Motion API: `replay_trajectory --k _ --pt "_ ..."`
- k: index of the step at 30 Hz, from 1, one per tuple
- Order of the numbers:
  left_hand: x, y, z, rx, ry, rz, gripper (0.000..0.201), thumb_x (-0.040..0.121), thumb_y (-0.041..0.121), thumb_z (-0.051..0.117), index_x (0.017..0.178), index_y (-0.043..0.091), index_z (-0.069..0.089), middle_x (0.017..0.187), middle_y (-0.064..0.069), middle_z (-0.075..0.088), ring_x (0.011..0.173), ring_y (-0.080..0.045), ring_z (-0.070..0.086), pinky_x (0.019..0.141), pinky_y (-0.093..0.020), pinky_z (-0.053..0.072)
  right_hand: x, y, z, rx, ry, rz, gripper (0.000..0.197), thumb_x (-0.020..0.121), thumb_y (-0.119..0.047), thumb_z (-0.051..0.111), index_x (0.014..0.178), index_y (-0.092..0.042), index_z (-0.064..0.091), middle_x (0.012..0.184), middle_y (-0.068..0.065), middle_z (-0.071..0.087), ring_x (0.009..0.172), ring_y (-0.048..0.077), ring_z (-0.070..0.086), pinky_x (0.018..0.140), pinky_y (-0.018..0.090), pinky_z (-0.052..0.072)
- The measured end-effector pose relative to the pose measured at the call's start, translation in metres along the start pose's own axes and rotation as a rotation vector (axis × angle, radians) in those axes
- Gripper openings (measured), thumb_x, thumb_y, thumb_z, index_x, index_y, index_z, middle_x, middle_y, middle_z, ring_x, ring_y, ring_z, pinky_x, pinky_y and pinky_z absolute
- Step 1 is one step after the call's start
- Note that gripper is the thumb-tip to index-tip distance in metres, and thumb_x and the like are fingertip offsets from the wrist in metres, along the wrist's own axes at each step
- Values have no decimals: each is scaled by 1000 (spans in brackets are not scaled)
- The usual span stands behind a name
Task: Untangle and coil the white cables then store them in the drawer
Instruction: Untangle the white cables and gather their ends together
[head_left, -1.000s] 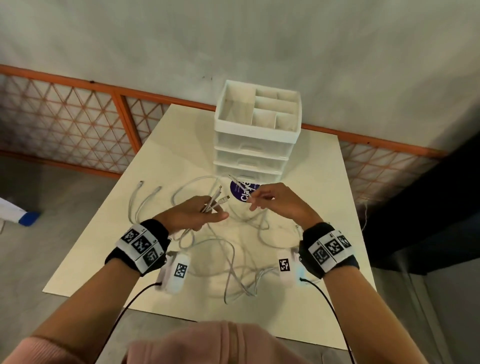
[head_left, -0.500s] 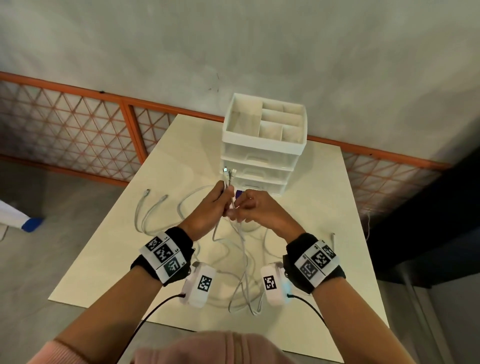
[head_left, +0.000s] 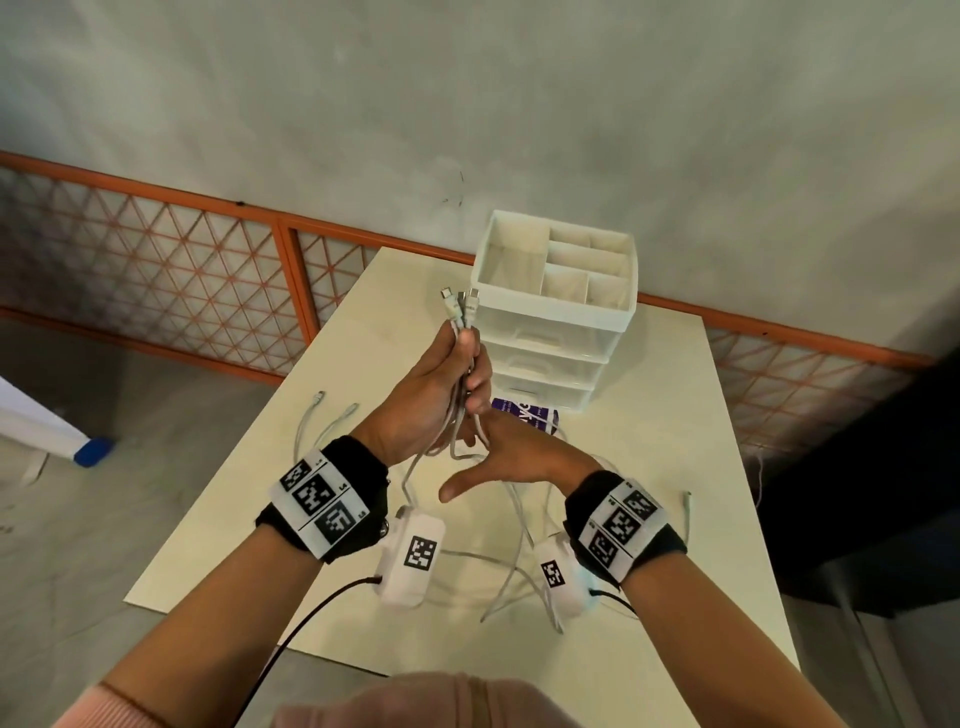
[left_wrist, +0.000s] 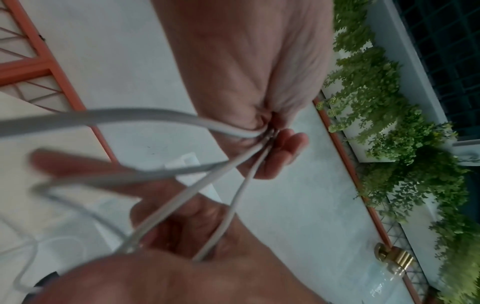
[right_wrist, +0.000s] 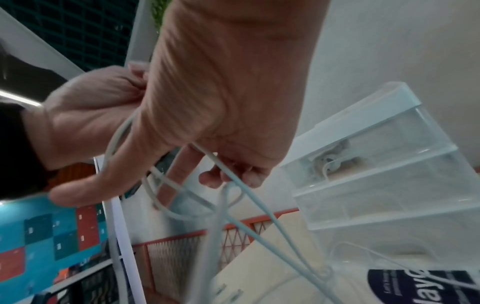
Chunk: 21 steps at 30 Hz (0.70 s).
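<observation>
My left hand (head_left: 465, 366) is raised in front of the white drawer unit (head_left: 558, 317) and grips a bundle of white cables (head_left: 460, 306), their plugs pointing up. In the left wrist view the strands (left_wrist: 155, 115) fan out from the closed fingers (left_wrist: 280, 148). My right hand (head_left: 493, 452) sits just below, thumb spread wide. Strands (right_wrist: 259, 207) run through its fingers, two of which (right_wrist: 233, 179) curl around them. The cables' lower parts trail in tangled loops on the table (head_left: 498, 577).
The drawer unit has three shut drawers and open top compartments; a coiled cable (right_wrist: 330, 162) shows inside the top one. A purple label (head_left: 524, 413) lies in front of it. Loose cable ends (head_left: 337, 405) lie left on the cream tabletop (head_left: 649, 519). An orange railing runs behind.
My left hand has lifted the cable ends from table height to level with the drawer unit's top. The right hand has left the ends and slid down along the strands, thumb now spread.
</observation>
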<state>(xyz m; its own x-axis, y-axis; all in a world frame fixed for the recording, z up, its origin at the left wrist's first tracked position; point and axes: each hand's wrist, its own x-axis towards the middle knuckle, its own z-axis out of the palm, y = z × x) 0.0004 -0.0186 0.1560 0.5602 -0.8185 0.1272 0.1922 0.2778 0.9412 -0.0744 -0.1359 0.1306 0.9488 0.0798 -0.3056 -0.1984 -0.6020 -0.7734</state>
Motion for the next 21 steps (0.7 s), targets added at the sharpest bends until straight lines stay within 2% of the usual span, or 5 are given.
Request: replay_trajectory --k 3,6,10,17,21 --pt "2 -3 1 34 1 5 27 103 28 21 82 16 32 64 5 36 52 -8 38 57 -21 38 4 -6 3 36 99 -40 68 68 -44 81 124 -25 48 111 -14 57 104 -1 53 91 12 41" --pt "4 -2 1 83 -22 21 25 100 34 25 82 18 32 64 5 36 54 -8 37 59 -22 38 14 -4 7 95 136 -31 34 75 -41 74 105 -29 64 104 -5 69 99 7 63 93 25 48" --pt "1 7 -3 119 -38 51 24 98 35 26 81 19 32 63 6 30 52 -9 28 54 -20 33 19 10 6 -17 157 -53 9 85 -24 66 86 -16 69 80 -6 58 66 0 53 65 14 41" --pt "-6 23 -23 35 58 -12 32 98 37 33 71 20 30 55 9 22 45 -6 14 43 -21 13 14 70 -17 -196 412 47 17 81 -22 73 78 -10 63 87 3 37 73 15 42 59 10 34" --pt "-12 10 -23 523 181 -4 34 83 38 69 70 17 45 50 11 27 45 -7 21 42 -16 20 7 62 -32 -164 524 39 31 71 -22 82 87 -1 66 90 2 41 78 15 44 62 5 37"
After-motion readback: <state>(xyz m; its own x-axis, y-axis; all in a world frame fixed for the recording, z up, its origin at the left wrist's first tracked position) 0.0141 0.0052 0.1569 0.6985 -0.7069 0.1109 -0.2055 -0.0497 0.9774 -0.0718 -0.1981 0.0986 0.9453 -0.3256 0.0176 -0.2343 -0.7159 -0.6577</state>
